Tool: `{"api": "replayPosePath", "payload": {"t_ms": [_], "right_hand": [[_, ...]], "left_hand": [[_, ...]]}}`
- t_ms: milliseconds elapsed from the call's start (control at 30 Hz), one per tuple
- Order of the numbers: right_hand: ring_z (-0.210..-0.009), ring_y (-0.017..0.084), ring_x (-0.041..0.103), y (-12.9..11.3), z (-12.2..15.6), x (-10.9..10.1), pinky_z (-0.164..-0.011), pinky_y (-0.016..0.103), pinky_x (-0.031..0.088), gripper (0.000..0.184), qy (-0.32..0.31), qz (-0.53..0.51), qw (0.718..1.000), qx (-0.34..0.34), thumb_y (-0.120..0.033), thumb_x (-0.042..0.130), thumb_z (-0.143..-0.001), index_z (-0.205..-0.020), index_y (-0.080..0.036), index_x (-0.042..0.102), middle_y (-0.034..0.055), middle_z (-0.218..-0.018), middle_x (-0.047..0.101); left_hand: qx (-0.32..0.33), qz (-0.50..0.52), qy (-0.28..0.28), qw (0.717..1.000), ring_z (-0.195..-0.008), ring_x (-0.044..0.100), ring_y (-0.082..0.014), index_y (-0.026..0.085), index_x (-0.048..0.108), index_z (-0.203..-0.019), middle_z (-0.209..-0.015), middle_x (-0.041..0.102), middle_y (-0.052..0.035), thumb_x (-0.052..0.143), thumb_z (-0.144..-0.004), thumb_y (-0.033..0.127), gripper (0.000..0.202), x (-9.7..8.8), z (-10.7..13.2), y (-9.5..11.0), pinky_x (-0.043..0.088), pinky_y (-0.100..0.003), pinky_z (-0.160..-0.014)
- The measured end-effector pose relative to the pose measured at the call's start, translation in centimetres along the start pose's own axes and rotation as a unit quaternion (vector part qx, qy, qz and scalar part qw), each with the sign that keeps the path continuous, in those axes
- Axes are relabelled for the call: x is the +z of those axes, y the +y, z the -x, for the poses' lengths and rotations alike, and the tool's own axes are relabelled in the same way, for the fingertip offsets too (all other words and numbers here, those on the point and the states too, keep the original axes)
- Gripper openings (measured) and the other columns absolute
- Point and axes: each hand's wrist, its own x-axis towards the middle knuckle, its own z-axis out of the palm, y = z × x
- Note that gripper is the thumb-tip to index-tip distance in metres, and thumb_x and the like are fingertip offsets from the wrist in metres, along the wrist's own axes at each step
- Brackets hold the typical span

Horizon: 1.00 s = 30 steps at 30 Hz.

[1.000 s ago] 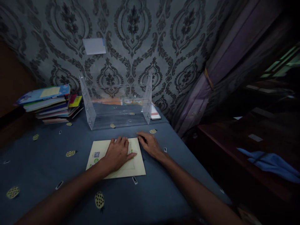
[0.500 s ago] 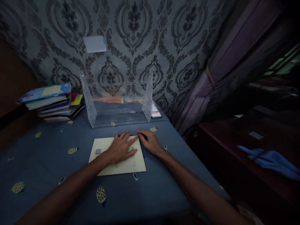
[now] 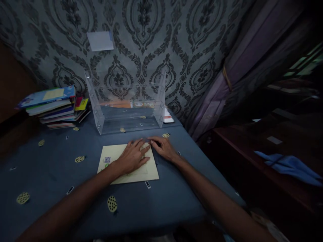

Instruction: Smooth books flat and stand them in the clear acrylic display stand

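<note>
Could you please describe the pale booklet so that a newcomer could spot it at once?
On the blue table, find the clear rack by the patterned wall. In front of it, beneath the left hand, lies the pale booklet. Unlike the stacked books, it lies singly, showing a square code.

The booklet [image 3: 151, 170] looks like smooth, matt paper, while the rack [image 3: 128, 116] beyond it is clear, glossy plastic. The counter [image 3: 55, 174] is covered in smooth, matt cloth. At far left, the books [image 3: 57, 107] are paper, faintly shiny on top. The curtain [image 3: 214, 101] is soft, folded fabric.
</note>
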Motion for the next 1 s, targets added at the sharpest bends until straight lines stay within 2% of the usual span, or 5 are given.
{"api": "replayPosePath", "payload": {"t_ms": [333,500,667,867,1000], "right_hand": [[-0.088,0.022,0.07,0.1,0.1,-0.1,-0.081,0.035,0.053,0.028,0.002,-0.004,1.0,-0.009,-0.023,0.051,-0.09,-0.107,-0.021,0.073,0.0068,-0.094,0.077],[-0.082,0.021,0.066,-0.2,0.2,-0.2,-0.077,0.034,0.052,0.026,0.003,0.032,0.999,-0.035,-0.02,0.051,-0.09,-0.103,-0.02,0.074,0.0066,-0.086,0.075],[-0.089,0.022,0.065,-0.7,0.5,-0.1,-0.08,0.035,0.051,0.026,-0.014,0.033,0.998,-0.048,-0.02,0.05,-0.092,-0.102,-0.02,0.074,0.0084,-0.093,0.075],[-0.092,0.022,0.065,-1.6,1.1,0.1,-0.082,0.036,0.051,0.027,-0.022,0.036,0.998,-0.048,-0.019,0.05,-0.09,-0.104,-0.019,0.073,0.0087,-0.096,0.075],[-0.088,0.021,0.064,-2.8,1.7,0.1,-0.08,0.034,0.05,0.027,-0.036,0.014,0.998,-0.04,-0.027,0.049,-0.094,-0.1,-0.018,0.073,0.0083,-0.093,0.074]], "left_hand": [[0.09,0.039,-0.015,0.995,-0.134,0.044,-0.0302,0.021,0.049,-0.138,-0.142,0.052,-0.0139,0.055,-0.094,0.051,0.054,-1.5,5.2,3.5,0.033,-0.051,-0.11],[0.043,-0.002,0.019,0.999,-0.139,0.039,-0.0299,0.026,0.044,-0.143,-0.148,0.047,-0.0118,0.047,-0.098,0.049,0.051,0.2,7.1,2.9,0.03,-0.054,-0.111],[0.006,-0.094,0.046,0.994,-0.141,0.036,-0.0336,0.018,0.042,-0.144,-0.147,0.046,-0.0178,0.039,-0.096,0.06,0.064,2.1,7.5,2.3,0.032,-0.055,-0.11],[0.063,-0.18,0.038,0.981,-0.129,0.051,-0.0389,0.005,0.048,-0.136,-0.135,0.054,-0.0269,0.035,-0.103,0.041,0.05,2.2,7.5,3.2,0.042,-0.051,-0.1],[0.042,-0.15,0.024,0.987,-0.111,0.063,-0.0328,0.009,0.054,-0.122,-0.119,0.064,-0.0219,0.032,-0.104,0.027,0.034,0.5,7.1,3.5,0.051,-0.042,-0.087]]}}
